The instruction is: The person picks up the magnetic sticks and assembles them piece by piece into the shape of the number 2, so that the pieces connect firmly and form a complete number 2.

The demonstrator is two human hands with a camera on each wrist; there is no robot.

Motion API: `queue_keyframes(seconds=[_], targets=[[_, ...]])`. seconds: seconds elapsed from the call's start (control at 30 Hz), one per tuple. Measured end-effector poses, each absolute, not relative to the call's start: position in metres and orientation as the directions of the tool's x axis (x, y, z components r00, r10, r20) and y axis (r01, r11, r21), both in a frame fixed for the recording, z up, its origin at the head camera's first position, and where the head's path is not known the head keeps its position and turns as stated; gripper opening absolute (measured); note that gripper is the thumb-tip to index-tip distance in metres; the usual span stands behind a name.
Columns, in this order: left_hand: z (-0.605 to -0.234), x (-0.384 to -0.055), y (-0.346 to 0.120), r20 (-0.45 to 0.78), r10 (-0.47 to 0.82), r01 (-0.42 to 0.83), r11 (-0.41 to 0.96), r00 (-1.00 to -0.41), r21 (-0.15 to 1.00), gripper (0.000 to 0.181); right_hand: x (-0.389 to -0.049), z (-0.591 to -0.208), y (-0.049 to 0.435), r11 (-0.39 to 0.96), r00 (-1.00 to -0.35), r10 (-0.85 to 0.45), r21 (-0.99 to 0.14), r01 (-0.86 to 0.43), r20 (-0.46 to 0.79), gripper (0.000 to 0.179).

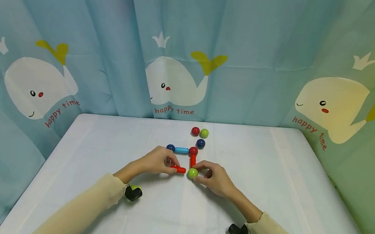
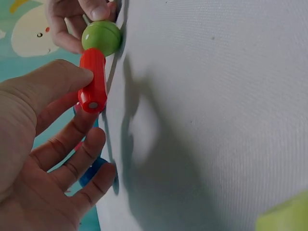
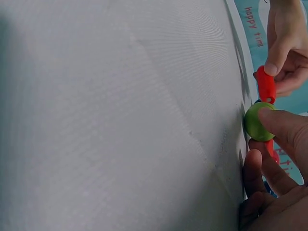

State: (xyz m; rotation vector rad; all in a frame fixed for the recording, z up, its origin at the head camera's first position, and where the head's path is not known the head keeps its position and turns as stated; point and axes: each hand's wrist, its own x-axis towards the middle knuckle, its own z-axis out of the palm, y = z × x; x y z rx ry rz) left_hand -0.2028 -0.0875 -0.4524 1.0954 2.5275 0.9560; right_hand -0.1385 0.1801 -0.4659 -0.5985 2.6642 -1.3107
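Note:
My left hand pinches a short red rod between thumb and fingers; a round metal-looking spot shows on its near end. Just right of the rod, my right hand holds a green ball with thumb and fingertips. In the head view a narrow gap parts the held rod from the ball. From the green ball a second red rod runs back to a red ball. A light blue rod joins that red ball to a dark blue ball on the left.
Behind the joined pieces lie a loose dark blue ball, a red ball and a green ball. All rest on a white-covered table. A whale-printed curtain hangs along its back and sides.

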Motion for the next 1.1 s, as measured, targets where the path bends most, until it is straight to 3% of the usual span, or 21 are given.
queue_keyframes(seconds=[1.1], targets=[[-0.4548,-0.2026,-0.0798,0.019,0.732,0.572,0.515,-0.681,0.638,0.009,-0.1390,-0.4686,0.1796,0.555,-0.920,-0.385,-0.779,-0.292,0.070,0.028]])
